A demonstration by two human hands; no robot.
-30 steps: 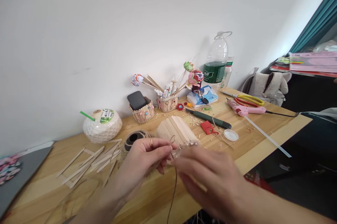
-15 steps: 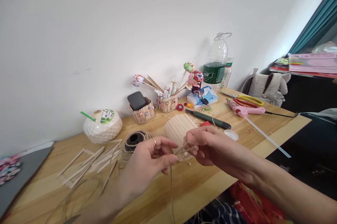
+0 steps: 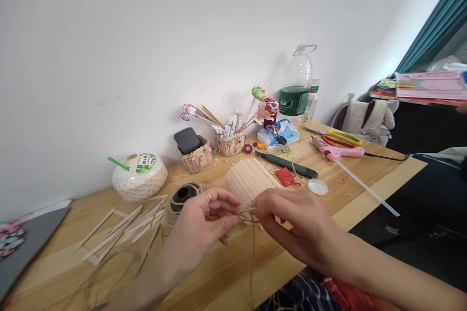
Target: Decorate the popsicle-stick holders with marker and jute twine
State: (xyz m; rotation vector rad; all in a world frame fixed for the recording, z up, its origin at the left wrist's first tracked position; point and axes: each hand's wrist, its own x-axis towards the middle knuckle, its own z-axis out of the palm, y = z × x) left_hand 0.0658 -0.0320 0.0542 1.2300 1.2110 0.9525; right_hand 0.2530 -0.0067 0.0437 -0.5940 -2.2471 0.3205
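A length of twine [image 3: 252, 252] hangs down from between my two hands past the table's front edge. My left hand [image 3: 209, 218], with a ring on one finger, pinches the twine between thumb and forefinger. Close beside it, my right hand [image 3: 292, 218] has its fingertips closed on the same twine. Behind the hands lies a rounded piece covered in wooden craft sticks [image 3: 251, 177], its near end partly hidden by my fingers. A spool of twine [image 3: 182, 196] stands just left of it, partly covered by my left hand.
Loose craft sticks [image 3: 113, 233] lie at left near a white coconut with a straw [image 3: 140, 182]. Along the wall are a phone basket [image 3: 197, 157], a pen basket [image 3: 231, 143] and a large bottle [image 3: 297, 89]. At right sit a green cutter [image 3: 288, 164], scissors [image 3: 341, 138] and a pink glue gun [image 3: 333, 150].
My right hand has turned palm-down and its fingers have drawn in on the twine. The hanging strand has shifted right. A red piece behind the right hand is now more exposed.
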